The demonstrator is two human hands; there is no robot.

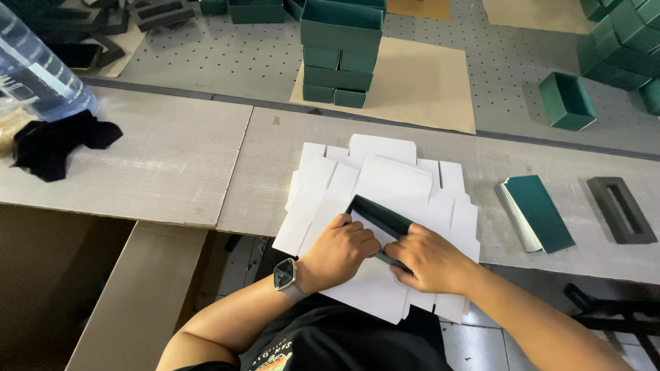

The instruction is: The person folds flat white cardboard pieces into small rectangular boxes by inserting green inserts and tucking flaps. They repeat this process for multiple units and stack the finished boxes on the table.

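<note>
**Green box blank, being folded by hand**

Left hand [342, 249] and right hand [427, 260] are both gripping a dark green box blank [379, 218], walls half-raised. Beneath the grip is lying a stack of white die-cut sheets [385, 180]; right of it, green cards [540, 211] and a grey foam insert [621, 209].

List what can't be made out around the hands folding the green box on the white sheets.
Head view only:
- Near wall of the green box: hidden under the left hand and right hand.
- Fingertips: curled out of sight.
- White sheets: count unclear, overlapping.
- Bottle: cut off by the frame edge.
</note>
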